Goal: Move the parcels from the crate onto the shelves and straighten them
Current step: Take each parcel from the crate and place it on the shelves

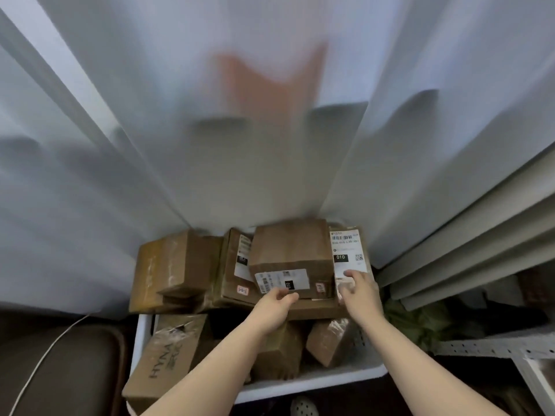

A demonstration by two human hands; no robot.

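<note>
Both hands are at the pile heaped over the far end of the crate (315, 382), b/c that's where the topmost parcels sit and they have to come off first. My L hand (277, 307) is at the near bottom edge of the top box (291, 253), fingers curled in toward the edge by its white label. Can't tell if they've closed on it or only hooked there. My R hand (359, 291) lies flat on the labelled parcel (348, 253) just beside that box, fingers fairly straight, tips on the label, pinching nothing. I'd say it's there to steady the neighbour so it doesn't slide when the box lifts. The box is wide, so prob. a two-hand lift, one hand per side. Lower in the crate more parcels lie tilted, incl. a HYNA box (168, 355) leaning on the L wall, so most of the job looks undone. The shelves (480, 244) run along my R, grey edges stacked close, w/ a perforated metal rail lower down. What's on them is too dark to read. The pile backs onto a white curtain (270, 115) hanging in folds, w/ a blurred orange patch showing through it. To my L is a brown cushion (60, 370) w/ a white cable (45, 355) across it. Risk: the pile is loose, so pulling one box could tip the rest.
</note>
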